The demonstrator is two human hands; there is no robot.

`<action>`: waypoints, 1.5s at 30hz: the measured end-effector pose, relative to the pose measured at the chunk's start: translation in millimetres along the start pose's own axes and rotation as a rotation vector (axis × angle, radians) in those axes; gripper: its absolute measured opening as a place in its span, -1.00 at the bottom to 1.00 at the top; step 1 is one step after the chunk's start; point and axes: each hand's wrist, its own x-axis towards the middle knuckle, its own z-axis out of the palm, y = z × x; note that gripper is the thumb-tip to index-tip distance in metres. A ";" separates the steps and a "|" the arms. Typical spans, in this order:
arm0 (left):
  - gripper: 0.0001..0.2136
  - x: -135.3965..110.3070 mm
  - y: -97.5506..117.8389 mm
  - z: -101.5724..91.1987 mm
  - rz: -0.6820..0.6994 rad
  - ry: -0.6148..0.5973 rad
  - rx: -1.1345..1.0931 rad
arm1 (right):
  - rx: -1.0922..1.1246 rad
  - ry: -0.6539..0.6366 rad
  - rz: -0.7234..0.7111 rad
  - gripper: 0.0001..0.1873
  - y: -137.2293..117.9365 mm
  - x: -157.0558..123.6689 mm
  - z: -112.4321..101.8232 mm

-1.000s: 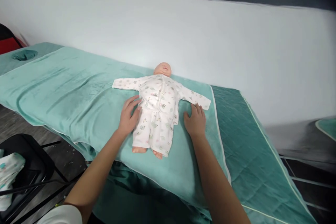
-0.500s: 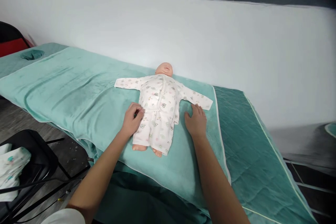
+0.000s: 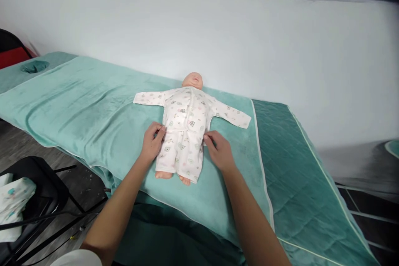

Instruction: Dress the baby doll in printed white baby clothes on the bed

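Note:
A baby doll (image 3: 193,80) lies on its back, its feet toward me. It wears a white printed shirt (image 3: 183,110) with the sleeves spread wide, and matching trousers (image 3: 179,153) with the feet showing below. At the waist on the left side, my left hand (image 3: 152,141) pinches the edge of the shirt between thumb and fingers. Opposite it, my right hand (image 3: 220,150) has thumb and fingertips closed on the shirt's lower edge at the right side. The fingertips partly cover the cloth there.
Under the doll, a light green blanket (image 3: 102,104) covers a bed with a darker quilted cover (image 3: 299,174) at the right. A white wall (image 3: 280,50) runs behind. A black chair (image 3: 46,183) holding folded printed cloth (image 3: 17,199) stands at the lower left.
My right hand has moved left from beside the right sleeve to the shirt's lower edge and closed there. My left hand stays at the left side of the waist.

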 end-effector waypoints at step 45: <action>-0.69 9.0 -12.3 3.0 -0.190 0.175 -0.276 | -0.254 -0.316 -0.223 -0.93 -127.5 -69.0 46.8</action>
